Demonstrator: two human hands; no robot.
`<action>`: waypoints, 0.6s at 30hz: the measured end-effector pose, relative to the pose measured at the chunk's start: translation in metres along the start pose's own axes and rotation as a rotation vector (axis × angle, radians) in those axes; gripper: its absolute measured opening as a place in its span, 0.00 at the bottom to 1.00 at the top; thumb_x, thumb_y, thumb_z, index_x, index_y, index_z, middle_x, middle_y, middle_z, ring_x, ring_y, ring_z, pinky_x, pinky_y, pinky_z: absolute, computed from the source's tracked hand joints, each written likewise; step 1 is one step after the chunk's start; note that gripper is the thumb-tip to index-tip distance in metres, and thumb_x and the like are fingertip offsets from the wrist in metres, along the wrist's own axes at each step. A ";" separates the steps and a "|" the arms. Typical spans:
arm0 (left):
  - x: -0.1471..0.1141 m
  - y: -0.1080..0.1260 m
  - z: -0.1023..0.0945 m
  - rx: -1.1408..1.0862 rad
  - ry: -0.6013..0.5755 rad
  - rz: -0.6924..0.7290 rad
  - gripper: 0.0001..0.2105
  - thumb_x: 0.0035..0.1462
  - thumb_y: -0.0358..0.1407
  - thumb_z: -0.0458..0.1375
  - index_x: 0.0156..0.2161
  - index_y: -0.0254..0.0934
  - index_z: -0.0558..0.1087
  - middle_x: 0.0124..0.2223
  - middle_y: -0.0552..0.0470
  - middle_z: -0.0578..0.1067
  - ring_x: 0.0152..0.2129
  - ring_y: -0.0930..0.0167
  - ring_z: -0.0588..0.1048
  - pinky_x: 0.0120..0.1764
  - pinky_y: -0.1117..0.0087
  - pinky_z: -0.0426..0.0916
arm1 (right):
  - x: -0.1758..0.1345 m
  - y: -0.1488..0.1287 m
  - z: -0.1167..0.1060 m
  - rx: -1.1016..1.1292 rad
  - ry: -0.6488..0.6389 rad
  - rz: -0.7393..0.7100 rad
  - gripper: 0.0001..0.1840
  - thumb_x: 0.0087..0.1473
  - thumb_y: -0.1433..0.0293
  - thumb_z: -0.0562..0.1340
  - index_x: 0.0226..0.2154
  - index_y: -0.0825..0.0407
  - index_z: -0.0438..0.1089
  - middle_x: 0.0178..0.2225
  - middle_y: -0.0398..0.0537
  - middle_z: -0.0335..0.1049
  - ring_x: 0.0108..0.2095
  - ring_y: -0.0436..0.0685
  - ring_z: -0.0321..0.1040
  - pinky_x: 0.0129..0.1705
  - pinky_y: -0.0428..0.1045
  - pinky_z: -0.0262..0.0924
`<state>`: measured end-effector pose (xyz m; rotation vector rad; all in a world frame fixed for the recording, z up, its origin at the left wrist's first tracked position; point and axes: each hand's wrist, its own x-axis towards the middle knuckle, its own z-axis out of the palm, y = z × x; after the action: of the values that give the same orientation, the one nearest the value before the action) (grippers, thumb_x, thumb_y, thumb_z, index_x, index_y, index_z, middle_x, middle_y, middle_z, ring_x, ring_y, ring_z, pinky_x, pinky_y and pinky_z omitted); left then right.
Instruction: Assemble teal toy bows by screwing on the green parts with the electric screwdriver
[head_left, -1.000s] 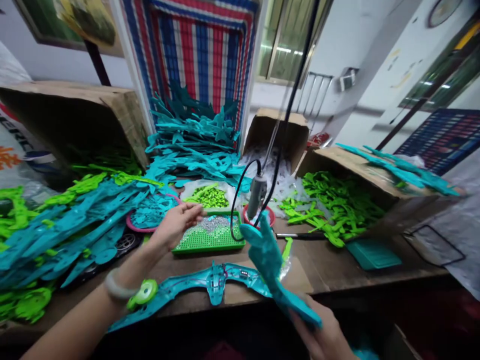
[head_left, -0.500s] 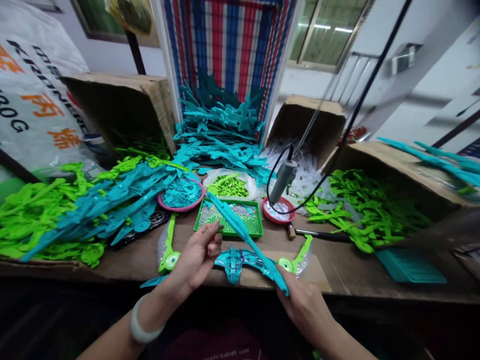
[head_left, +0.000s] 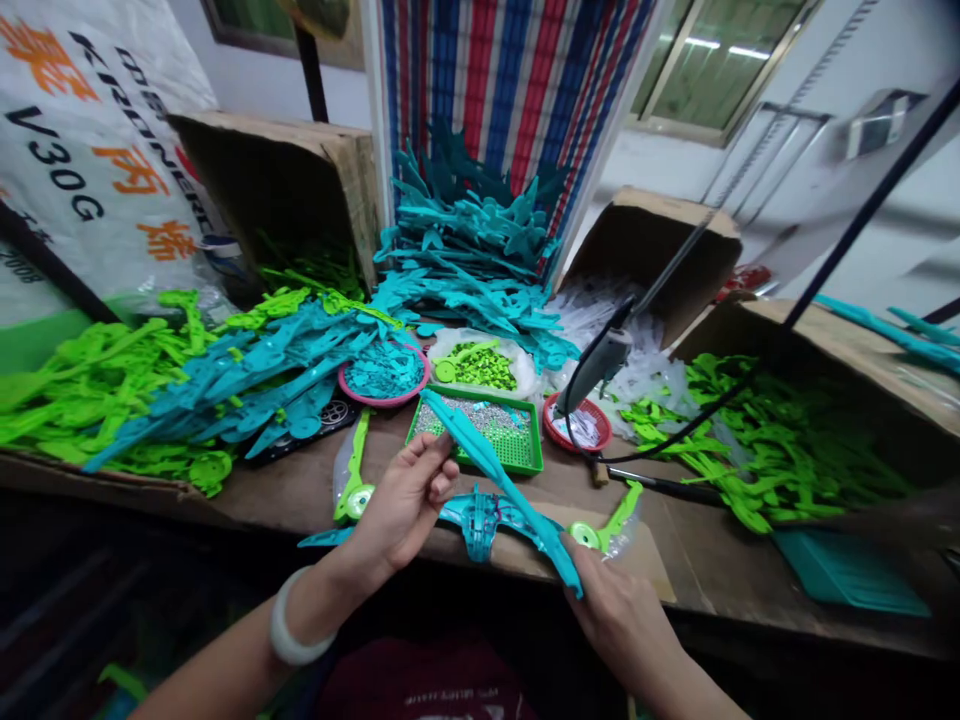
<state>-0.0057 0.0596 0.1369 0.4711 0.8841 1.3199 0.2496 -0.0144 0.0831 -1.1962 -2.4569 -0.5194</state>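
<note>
A long turquoise plastic piece [head_left: 499, 475] slants through the air above the table's front. My right hand [head_left: 611, 590] is closed around its lower end. My left hand [head_left: 412, 490] is pinched beside the upper part, thumb and fingertips at its edge; whatever small thing lies between them is too small to name. Beneath the raised piece, a turquoise bow-shaped part [head_left: 478, 522] lies on the table, its centre facing up with thin wires showing. Green plastic arms flank it, one at the left [head_left: 358, 480] and one at the right [head_left: 607, 522].
Behind my hands stand a green tray of small metal bits [head_left: 531, 450], a pink basket [head_left: 343, 388] and a red basket [head_left: 600, 425]. An electric screwdriver [head_left: 596, 365] hangs at the right. Turquoise pieces [head_left: 465, 290] and green parts [head_left: 97, 385] are heaped around.
The view has shifted, so the scene sits more to the right. My left fingertips have come closer to the turquoise piece's edge. My right hand keeps its hold.
</note>
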 end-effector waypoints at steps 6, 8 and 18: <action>-0.002 -0.019 -0.023 0.171 0.037 0.413 0.13 0.44 0.37 0.74 0.35 0.43 0.77 0.28 0.56 0.77 0.24 0.73 0.76 0.32 0.72 0.73 | 0.001 0.004 0.002 0.115 -0.035 -0.047 0.18 0.61 0.77 0.48 0.52 0.59 0.62 0.35 0.58 0.80 0.30 0.61 0.80 0.28 0.50 0.75; -0.002 -0.023 -0.035 0.349 0.064 0.599 0.12 0.46 0.33 0.72 0.38 0.44 0.78 0.32 0.54 0.79 0.28 0.69 0.79 0.37 0.69 0.74 | 0.003 0.004 0.002 0.175 -0.072 -0.048 0.18 0.60 0.77 0.49 0.51 0.58 0.63 0.36 0.58 0.80 0.32 0.61 0.80 0.29 0.51 0.75; 0.002 -0.009 -0.059 0.641 0.040 0.893 0.10 0.50 0.30 0.69 0.37 0.44 0.78 0.32 0.52 0.80 0.28 0.69 0.79 0.39 0.68 0.75 | 0.019 0.000 0.000 0.335 -0.209 -0.122 0.20 0.56 0.79 0.50 0.49 0.55 0.65 0.31 0.52 0.79 0.26 0.60 0.77 0.26 0.50 0.70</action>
<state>-0.0456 0.0494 0.0943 1.4666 1.1886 1.8225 0.2385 -0.0017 0.0926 -1.0111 -2.6662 -0.0059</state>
